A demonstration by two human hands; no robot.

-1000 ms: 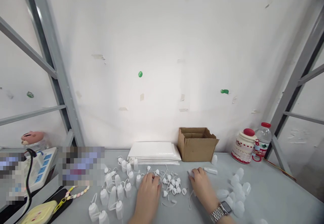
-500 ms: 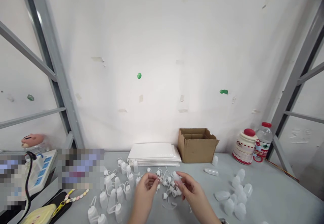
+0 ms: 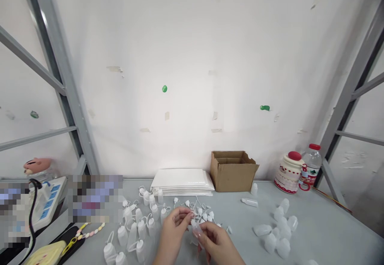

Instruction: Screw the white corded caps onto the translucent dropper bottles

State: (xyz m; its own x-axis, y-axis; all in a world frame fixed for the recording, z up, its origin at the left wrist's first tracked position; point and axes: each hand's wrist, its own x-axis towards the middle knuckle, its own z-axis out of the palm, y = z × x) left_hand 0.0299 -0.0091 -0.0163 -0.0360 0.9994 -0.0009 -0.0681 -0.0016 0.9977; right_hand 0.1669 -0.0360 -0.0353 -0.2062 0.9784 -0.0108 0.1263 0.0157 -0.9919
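My left hand [image 3: 174, 233] and my right hand [image 3: 214, 242] meet above the grey table [image 3: 324, 225] near the bottom middle. The right hand's fingers are curled round a small translucent plastic bottle [image 3: 196, 228]. The left hand pinches a small white cap [image 3: 191, 216] just above the bottle's top. Under and behind the hands lies a heap of loose white caps [image 3: 204, 214]. Several capped small bottles [image 3: 135, 225] stand left of the left hand. Several uncapped bottles [image 3: 277, 233] lie to the right.
A stack of white padded envelopes [image 3: 183, 180] and an open cardboard box [image 3: 232, 170] sit against the wall. A lidded mug [image 3: 289, 173] and a water bottle [image 3: 310, 163] stand at the right. A power strip [image 3: 48, 197] and a yellow pouch [image 3: 48, 253] are at the left. Grey shelf posts flank both sides.
Both hands lifted off the table and came together. The right hand moved left and nearer with a bottle; the left hand brought a cap up to it.
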